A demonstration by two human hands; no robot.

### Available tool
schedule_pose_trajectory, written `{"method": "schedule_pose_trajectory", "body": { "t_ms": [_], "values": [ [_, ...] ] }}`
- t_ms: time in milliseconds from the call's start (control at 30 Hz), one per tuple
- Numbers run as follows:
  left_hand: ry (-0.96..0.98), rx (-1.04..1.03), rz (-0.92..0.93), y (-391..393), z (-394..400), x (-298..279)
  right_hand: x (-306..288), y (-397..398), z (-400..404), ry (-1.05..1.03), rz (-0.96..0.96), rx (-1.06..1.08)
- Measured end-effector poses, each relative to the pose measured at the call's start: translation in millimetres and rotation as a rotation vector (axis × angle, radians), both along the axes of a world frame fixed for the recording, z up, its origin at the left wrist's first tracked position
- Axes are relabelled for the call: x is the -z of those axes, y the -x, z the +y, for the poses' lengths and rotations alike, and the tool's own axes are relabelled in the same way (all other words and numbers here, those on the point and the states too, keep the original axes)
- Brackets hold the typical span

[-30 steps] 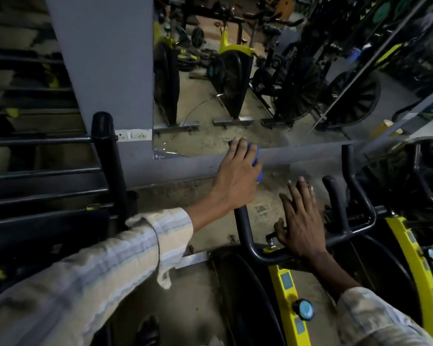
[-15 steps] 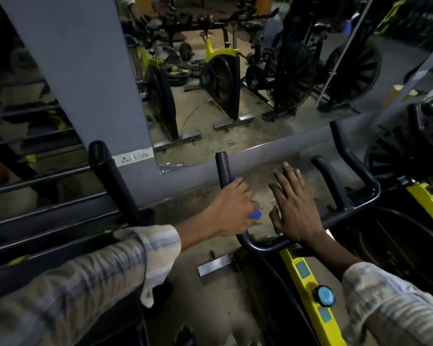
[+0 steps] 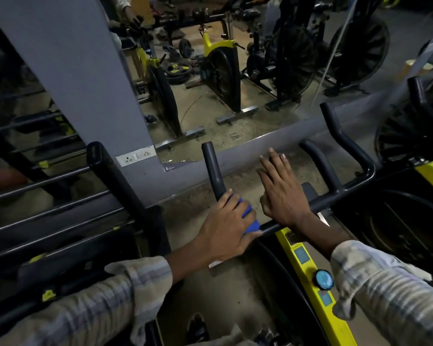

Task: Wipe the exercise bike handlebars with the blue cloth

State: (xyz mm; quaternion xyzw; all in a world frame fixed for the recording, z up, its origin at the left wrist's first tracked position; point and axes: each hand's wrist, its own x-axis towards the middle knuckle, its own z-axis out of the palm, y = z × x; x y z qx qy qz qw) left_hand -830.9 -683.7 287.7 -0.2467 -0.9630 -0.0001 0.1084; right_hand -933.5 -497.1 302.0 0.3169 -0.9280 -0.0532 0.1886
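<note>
left hand (image 3: 225, 233) wrapped tight round the left horn of the handlebars (image 3: 214, 171), low at the bend, blue cloth (image 3: 249, 218) bunched between palm and bar with a blue edge poking out. just to its right, right hand (image 3: 283, 193) lies flat on the crossbar, fingers straight, gripping nothing. below that, yellow frame (image 3: 308, 273) with its round knob (image 3: 324, 279).

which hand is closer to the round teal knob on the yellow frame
Right. The right hand rests on the handlebar above the teal knob; the left hand, gripping the blue cloth, is farther left.
</note>
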Motion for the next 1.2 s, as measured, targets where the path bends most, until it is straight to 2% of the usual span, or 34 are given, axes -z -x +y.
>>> {"method": "schedule_pose_trajectory", "body": {
  "t_ms": [133,467,567,700,800,900,967,1033,1100,1200],
  "values": [
    [-0.086,-0.199,-0.016,-20,28,3,1,2,1,0.024,-0.009,-0.024],
    [-0.238,-0.431,0.003,-40,77,10,-8,13,42,0.012,-0.068,-0.276],
    [-0.265,-0.443,0.021,-46,98,14,-2,4,55,0.075,-0.085,-0.314],
    [-0.199,-0.486,0.027,-40,92,10,9,-11,75,0.209,-0.152,-0.341],
    [-0.218,-0.547,0.023,-37,107,9,14,-12,89,0.289,-0.147,-0.290],
    [-0.245,-0.488,0.040,-34,136,16,26,-6,105,0.303,-0.110,-0.116],
    [-0.207,-0.446,0.073,-33,138,24,36,-5,116,0.279,-0.158,0.016],
    [-0.166,-0.436,0.112,-30,131,29,45,-5,122,0.261,-0.180,0.057],
    [-0.167,-0.505,0.118,-18,131,27,46,-4,123,0.256,-0.172,0.052],
    [-0.276,-0.691,0.028,3,148,15,44,-6,120,0.258,-0.165,0.057]
  ]
}}
